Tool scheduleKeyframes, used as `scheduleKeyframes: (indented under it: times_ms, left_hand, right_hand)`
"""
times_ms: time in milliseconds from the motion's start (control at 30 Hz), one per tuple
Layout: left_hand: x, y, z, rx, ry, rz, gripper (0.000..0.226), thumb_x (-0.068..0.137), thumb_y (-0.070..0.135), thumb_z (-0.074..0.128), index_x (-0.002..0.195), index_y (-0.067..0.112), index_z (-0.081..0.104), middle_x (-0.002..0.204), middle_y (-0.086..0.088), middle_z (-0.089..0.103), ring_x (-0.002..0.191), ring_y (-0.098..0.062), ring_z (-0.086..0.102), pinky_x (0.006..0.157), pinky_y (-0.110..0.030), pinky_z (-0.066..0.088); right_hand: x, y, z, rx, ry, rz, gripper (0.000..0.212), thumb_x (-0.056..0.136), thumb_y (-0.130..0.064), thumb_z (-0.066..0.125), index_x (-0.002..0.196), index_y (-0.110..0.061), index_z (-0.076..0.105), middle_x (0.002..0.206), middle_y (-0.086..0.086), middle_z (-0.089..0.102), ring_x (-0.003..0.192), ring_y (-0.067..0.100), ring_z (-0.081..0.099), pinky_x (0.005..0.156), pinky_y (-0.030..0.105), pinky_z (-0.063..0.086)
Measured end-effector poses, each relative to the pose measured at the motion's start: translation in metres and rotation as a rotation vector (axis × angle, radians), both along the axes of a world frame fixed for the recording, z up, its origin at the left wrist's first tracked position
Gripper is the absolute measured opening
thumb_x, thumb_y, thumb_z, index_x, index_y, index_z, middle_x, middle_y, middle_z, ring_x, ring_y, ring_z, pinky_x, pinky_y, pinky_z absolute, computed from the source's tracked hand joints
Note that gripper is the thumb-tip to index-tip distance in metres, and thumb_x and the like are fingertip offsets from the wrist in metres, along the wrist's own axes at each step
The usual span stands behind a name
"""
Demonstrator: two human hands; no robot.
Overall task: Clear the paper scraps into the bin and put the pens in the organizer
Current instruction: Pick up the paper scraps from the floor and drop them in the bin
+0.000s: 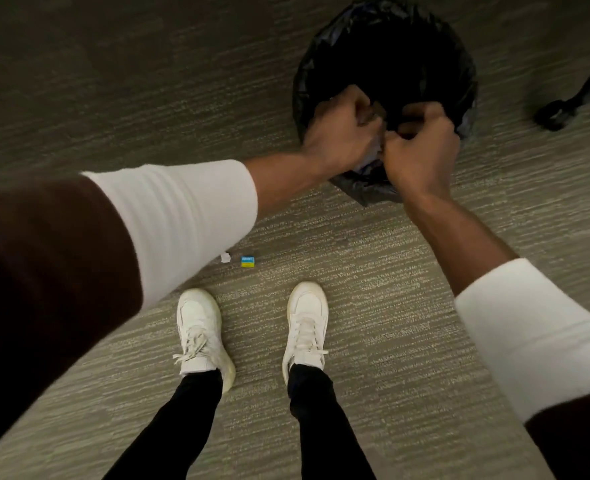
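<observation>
With both hands curled over the bin, left hand and right hand pinching pale paper scraps: binning step. Next: release inside liner; a stray scrap lies on the near floor.

carpet: grey, striped | shoes: white, laced | small blue-yellow box: on carpet | chair caster: black

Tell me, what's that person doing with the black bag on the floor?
The person stands over a bin lined with a black bag, with the left hand and right hand bunched together at its near rim. Something pale shows between them, maybe paper. A white scrap and a small blue-and-yellow thing lie on the carpet.
</observation>
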State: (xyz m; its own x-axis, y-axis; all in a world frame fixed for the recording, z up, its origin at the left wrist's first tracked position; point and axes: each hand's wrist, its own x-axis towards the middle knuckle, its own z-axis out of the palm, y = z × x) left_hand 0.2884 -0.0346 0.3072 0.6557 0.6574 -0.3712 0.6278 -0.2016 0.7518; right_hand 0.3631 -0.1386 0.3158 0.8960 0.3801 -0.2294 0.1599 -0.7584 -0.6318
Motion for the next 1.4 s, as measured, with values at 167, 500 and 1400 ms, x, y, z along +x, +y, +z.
scheduleKeyframes:
  times_ms: [167,500,1400]
  left_hand:
    - [-0.075,0.019,-0.016,0.076,0.038,0.037,0.011,0.094,0.017,0.065,0.102,0.016,0.072,0.099,0.001,0.077,0.092,-0.019,0.072,0.086,-0.038,0.059]
    - [-0.275,0.039,-0.12,0.08,0.453,-0.079,0.014,0.089,0.011,0.066,0.101,0.005,0.065,0.108,-0.018,0.071,0.105,-0.039,0.067,0.092,-0.046,0.055]
    - [-0.35,-0.01,-0.297,0.48,0.425,-0.557,0.052,0.088,-0.006,0.055,0.138,0.01,0.055,0.154,-0.018,0.041,0.135,-0.04,0.045,0.087,-0.045,0.063]
  right_hand:
    - [-0.055,-0.008,-0.007,0.125,0.0,0.286,0.015,0.093,-0.011,0.071,0.108,-0.014,0.073,0.103,-0.002,0.077,0.08,0.008,0.072,0.079,0.034,0.064]
    - [-0.178,-0.007,-0.107,-0.182,0.234,0.847,0.029,0.085,-0.021,0.085,0.109,-0.021,0.069,0.1,-0.004,0.072,0.084,0.014,0.068,0.081,0.041,0.061]
    - [-0.28,0.006,-0.278,-0.629,-0.155,1.239,0.061,0.092,-0.036,0.077,0.144,-0.014,0.054,0.137,0.019,0.051,0.129,0.034,0.055,0.09,0.046,0.064]
